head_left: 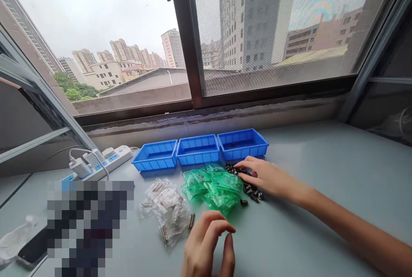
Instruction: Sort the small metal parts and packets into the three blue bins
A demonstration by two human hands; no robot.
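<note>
Grey table (322, 161), right hand (267, 178) flat on dark parts (252, 194), left hand (206, 247) loose, empty.

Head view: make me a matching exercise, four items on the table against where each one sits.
Items: 1 blue bins; 2 green bags; 3 clear bags; 4 dark metal parts.
Places: A under the right hand; B left of the green bags; C in a row nearest the window; D between the clear bags and the dark metal parts.
Pairs: 1-C; 2-D; 3-B; 4-A.
</note>
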